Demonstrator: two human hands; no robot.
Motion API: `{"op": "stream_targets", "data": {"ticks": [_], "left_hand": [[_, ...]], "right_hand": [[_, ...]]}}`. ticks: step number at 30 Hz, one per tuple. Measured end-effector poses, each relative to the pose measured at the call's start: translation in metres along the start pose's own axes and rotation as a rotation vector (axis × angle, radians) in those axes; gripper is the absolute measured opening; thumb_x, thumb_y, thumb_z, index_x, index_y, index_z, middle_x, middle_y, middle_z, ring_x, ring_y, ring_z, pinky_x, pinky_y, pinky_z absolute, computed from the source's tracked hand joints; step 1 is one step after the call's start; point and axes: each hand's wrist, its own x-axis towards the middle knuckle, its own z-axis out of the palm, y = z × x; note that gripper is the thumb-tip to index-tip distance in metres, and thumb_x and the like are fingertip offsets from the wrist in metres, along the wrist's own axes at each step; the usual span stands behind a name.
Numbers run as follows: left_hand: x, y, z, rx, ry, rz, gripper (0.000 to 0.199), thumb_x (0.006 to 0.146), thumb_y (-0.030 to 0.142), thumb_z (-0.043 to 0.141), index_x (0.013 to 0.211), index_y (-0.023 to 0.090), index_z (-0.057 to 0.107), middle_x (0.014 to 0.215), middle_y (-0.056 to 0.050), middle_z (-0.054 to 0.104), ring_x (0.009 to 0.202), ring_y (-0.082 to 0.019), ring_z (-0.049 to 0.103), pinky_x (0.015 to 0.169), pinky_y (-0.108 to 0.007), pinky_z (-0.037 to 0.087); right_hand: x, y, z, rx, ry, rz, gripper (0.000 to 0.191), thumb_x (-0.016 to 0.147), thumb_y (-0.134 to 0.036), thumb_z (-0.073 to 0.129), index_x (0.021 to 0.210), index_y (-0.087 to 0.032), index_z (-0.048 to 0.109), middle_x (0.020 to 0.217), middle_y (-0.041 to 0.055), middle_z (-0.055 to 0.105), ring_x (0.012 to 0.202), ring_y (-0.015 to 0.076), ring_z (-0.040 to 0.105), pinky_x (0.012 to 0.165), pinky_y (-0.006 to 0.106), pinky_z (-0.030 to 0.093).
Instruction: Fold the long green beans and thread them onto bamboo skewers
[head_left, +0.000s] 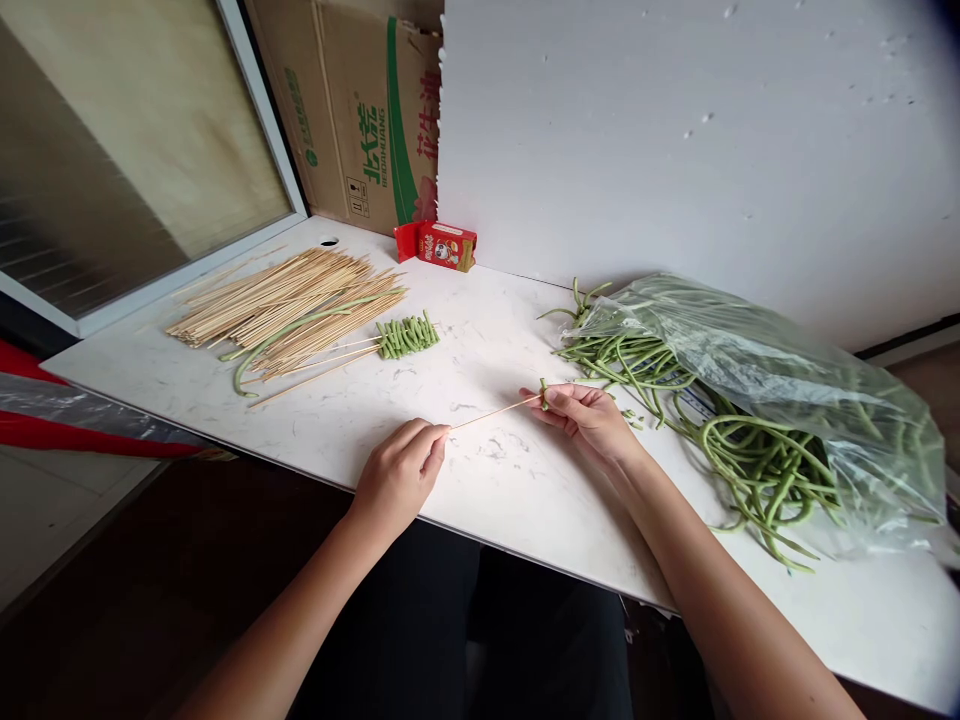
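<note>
Near the table's front edge, my left hand is closed around one end of a thin wooden skewer. The skewer runs up to the right, where my right hand pinches a short piece of green bean at its other end. Whether the tip passes through the bean is hidden by my fingers. Left of my hands lie skewers threaded with rows of cut bean pieces, beside a big pile of bare skewers. One long bean lies across that pile.
At the right, long green beans spill from a clear plastic bag. A small red box stands at the back, before a cardboard carton and a white panel. A framed glass pane borders the white table at left.
</note>
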Motion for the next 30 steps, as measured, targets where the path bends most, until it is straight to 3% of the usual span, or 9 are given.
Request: {"op": "stream_targets", "data": {"ticks": [17,25,30], "left_hand": [[0.0002,-0.0012,-0.0038,-0.025,-0.087,-0.022,0.020,0.108,0.018,0.049,0.117,0.019,0.067,0.100,-0.007,0.073,0.091,-0.019,0.071,0.082,-0.033,0.058],[-0.0036,-0.0025,0.0015,-0.093,0.031,0.035,0.025,0.105,0.013,0.054,0.124,0.020,0.069,0.104,-0.009,0.076,0.093,-0.019,0.074,0.081,-0.031,0.062],[-0.0044,-0.0035,0.0025,-0.082,0.038,0.050,0.027,0.104,0.010,0.055,0.125,0.019,0.069,0.103,-0.009,0.077,0.091,-0.019,0.074,0.079,-0.031,0.062]], "right_hand": [[-0.0027,-0.0005,-0.0007,-0.091,-0.006,-0.071,0.029,0.078,-0.050,0.093,0.088,-0.024,0.085,0.099,0.0080,0.085,0.119,0.0325,0.076,0.098,0.042,0.066],[-0.0032,-0.0029,0.0014,-0.052,-0.008,-0.026,0.032,0.074,-0.051,0.095,0.086,-0.023,0.086,0.098,0.0090,0.085,0.121,0.0330,0.075,0.095,0.039,0.067],[-0.0039,-0.0051,0.0023,-0.033,-0.018,0.004,0.032,0.073,-0.050,0.096,0.085,-0.022,0.086,0.097,0.0089,0.085,0.118,0.0311,0.077,0.094,0.034,0.067]]}}
